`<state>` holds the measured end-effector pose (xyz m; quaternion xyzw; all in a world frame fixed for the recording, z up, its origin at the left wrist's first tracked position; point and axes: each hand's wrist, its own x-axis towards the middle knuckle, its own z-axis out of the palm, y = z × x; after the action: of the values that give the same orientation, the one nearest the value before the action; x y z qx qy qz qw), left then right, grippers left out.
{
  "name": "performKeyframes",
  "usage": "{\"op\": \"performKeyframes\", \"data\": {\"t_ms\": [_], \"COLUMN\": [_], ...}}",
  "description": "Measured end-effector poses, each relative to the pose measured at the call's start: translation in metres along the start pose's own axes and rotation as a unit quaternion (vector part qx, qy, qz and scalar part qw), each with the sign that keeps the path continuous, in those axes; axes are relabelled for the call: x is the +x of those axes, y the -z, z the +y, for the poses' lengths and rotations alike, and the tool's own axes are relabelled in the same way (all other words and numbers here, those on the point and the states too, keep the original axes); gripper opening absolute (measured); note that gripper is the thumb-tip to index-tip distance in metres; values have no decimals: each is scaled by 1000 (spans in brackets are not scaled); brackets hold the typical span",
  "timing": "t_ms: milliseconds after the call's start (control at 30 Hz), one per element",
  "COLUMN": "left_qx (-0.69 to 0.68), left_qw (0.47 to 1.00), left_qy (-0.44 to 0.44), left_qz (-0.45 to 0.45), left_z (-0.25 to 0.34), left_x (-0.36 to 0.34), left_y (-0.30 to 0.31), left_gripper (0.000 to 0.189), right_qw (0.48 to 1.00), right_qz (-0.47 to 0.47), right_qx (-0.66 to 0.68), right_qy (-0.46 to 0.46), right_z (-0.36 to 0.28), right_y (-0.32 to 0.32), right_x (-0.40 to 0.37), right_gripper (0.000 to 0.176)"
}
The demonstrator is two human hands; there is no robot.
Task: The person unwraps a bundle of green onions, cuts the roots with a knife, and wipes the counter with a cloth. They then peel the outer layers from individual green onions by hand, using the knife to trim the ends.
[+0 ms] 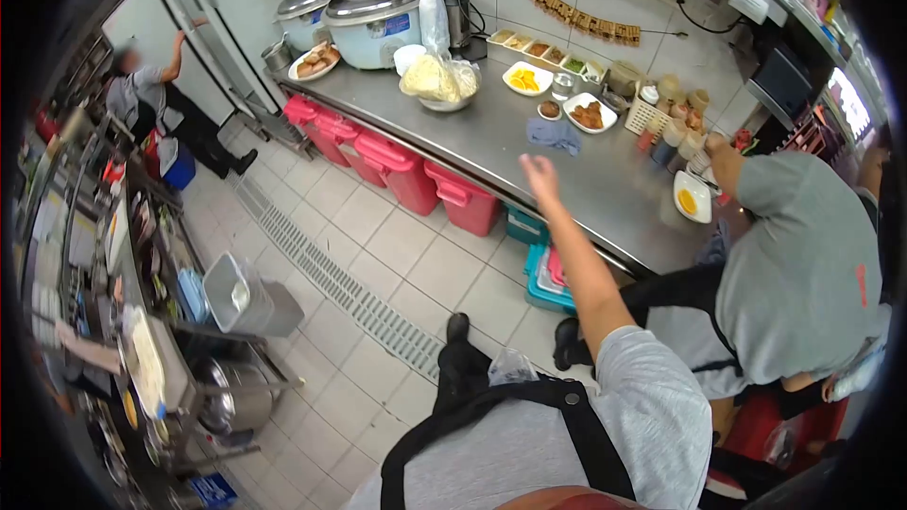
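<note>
My right hand [539, 177] reaches out over the front edge of the steel counter [416, 113], fingers apart and holding nothing that I can see. Closest to it lies a crumpled blue-grey cloth [554, 136], a short way beyond the fingertips. Just past the cloth are a white dish of browned meat pieces [588, 114] and a small round bowl [549, 110]. A square white dish with yellow slices [527, 79] stands further back. My left hand is out of view.
A co-worker in grey [803, 255] stands close on my right, beside a plate with an egg [693, 197]. Pink bins [402, 170] line the counter's underside. Another person [151, 99] is by the tall white doors. A grey bin [250, 297] and a drain grate [331, 269] lie left.
</note>
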<state>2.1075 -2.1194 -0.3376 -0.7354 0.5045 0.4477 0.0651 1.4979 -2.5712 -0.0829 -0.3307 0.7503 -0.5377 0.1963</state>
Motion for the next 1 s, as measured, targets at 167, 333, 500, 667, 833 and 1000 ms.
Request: {"op": "performKeyframes", "data": {"t_ms": [167, 333, 500, 667, 833, 1000], "left_qx": [49, -497, -290, -169, -238, -284], "left_qw": [992, 853, 950, 982, 963, 951], "left_qy": [-110, 124, 118, 79, 125, 126], "left_qz": [46, 99, 10, -35, -16, 1], "left_z": [39, 169, 201, 237, 284, 324], "left_x": [113, 158, 180, 185, 185, 200], "left_y": [109, 241, 276, 260, 256, 276], "left_gripper": [45, 40, 34, 34, 33, 33], "right_qw": [931, 906, 901, 941, 942, 925], "right_qz": [162, 143, 122, 30, 129, -74], "right_qx": [-301, -309, -393, -334, -284, -353], "right_qy": [-130, -250, -138, -42, 122, 120], "right_z": [17, -34, -13, 2, -2, -11], "right_y": [-10, -38, -99, -146, -198, -214], "right_x": [136, 158, 143, 152, 241, 309], "right_gripper": [76, 68, 45, 30, 45, 36]}}
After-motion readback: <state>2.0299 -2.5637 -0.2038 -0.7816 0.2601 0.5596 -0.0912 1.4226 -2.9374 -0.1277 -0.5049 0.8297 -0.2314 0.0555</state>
